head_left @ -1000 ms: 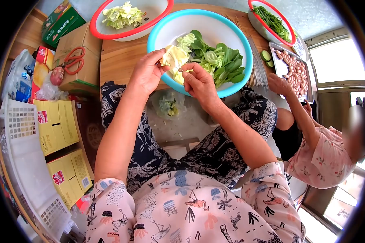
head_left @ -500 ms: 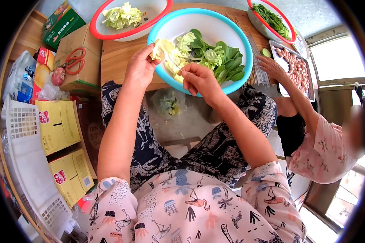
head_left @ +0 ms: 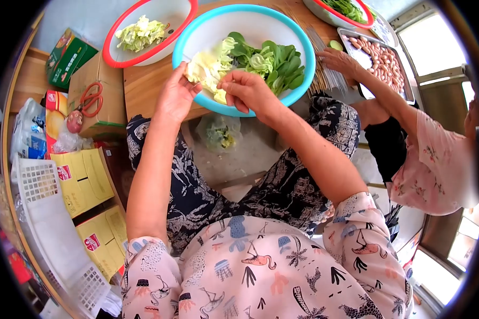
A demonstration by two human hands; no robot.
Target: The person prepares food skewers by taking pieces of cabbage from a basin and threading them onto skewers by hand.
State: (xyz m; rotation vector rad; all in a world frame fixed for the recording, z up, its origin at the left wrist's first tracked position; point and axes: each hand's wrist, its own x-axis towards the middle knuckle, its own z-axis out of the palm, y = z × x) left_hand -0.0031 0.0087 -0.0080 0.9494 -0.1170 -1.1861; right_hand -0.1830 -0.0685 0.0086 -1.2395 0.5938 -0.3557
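My left hand point(head_left: 180, 91) is closed at the left rim of the blue-rimmed basin point(head_left: 190, 40), its fingertips pinching a pale yellow cabbage leaf point(head_left: 201, 68). My right hand point(head_left: 248, 91) is over the basin's near rim, with thumb and fingers pinched together; what they hold is too small or hidden to make out. Inside the basin, torn cabbage pieces point(head_left: 223, 50) lie to the left and in the middle, and dark green leafy vegetables point(head_left: 288, 66) lie to the right.
A red-rimmed basin point(head_left: 109, 45) holds more cabbage. At right, a co-worker's hand point(head_left: 341, 62) rests near thin skewers point(head_left: 330, 78), beside a metal tray point(head_left: 409, 87) of small sausage-like pieces. Red-handled scissors point(head_left: 92, 99) and cartons point(head_left: 85, 178) are at left; a plastic bag point(head_left: 221, 133) lies below.
The view has shifted, so the table and basins appear further left and higher. My hands stay close together at the basin, the left still at the cabbage leaf.
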